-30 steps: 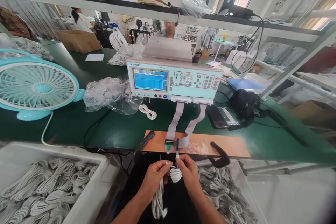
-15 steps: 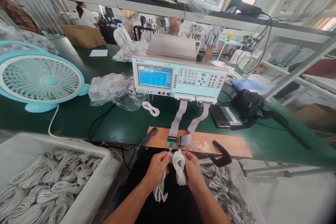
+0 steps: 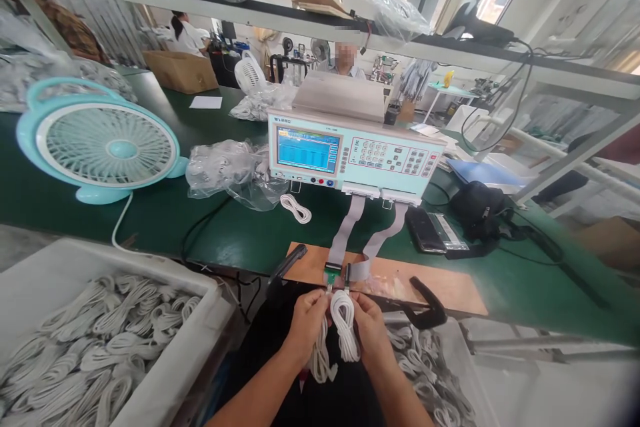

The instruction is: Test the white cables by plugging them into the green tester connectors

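I am holding a coiled white cable (image 3: 344, 323) at the bottom centre of the frame, just below the near edge of the green surface (image 3: 200, 227). My left hand (image 3: 310, 320) is closed around one end of it, and more loops are hanging down below that hand. My right hand (image 3: 371, 323) is closed on the other end, with the coil hanging between the two hands. Both ends are pointing up at two small connector boards (image 3: 339, 272) that are sitting side by side on a wooden board (image 3: 440, 283); I cannot tell whether the plugs are seated.

Two grey ribbon cables (image 3: 350, 227) are running up from those boards to one pale tester (image 3: 350, 157) in the middle of the frame. Its blue screen is glowing and a keypad is sitting to the right of the screen. There is a small blue mark above the screen at its upper left, but the writing is too small for me to read, and I am making out no other label.

One turquoise fan (image 3: 107, 143) is standing at the left of the frame. Two white bins are flanking me: one at lower left (image 3: 30, 280) and one at lower right (image 3: 450, 347), each full of white cable coils too many to count. One single coil (image 3: 296, 208) is lying in front of the tester.
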`<state>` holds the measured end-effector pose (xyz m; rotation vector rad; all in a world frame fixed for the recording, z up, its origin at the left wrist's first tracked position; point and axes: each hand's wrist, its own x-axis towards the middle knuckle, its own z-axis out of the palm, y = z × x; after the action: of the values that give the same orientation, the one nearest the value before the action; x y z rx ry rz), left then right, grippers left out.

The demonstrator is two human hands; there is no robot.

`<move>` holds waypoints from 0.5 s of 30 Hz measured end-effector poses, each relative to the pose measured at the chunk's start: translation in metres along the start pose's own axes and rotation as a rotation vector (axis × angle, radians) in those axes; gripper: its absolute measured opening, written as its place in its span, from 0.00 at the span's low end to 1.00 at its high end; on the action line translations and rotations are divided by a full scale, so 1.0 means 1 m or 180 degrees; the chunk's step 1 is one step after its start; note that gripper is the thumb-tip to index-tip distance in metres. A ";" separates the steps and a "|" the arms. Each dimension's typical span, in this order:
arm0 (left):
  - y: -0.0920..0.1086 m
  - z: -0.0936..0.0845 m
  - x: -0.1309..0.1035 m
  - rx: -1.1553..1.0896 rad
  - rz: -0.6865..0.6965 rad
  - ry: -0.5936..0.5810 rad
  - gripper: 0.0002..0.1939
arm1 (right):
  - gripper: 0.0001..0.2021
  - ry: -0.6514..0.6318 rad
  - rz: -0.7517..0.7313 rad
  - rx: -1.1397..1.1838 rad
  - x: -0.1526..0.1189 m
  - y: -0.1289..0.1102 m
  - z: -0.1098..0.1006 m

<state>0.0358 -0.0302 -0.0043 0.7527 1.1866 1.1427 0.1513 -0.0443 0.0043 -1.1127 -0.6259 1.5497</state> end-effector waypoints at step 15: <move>-0.003 -0.001 -0.002 0.0268 0.0341 -0.0087 0.27 | 0.13 -0.0064 0.0018 -0.0022 0.001 0.001 -0.002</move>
<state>0.0355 -0.0330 -0.0063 0.9024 1.1888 1.1723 0.1524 -0.0441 0.0019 -1.1061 -0.6428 1.5662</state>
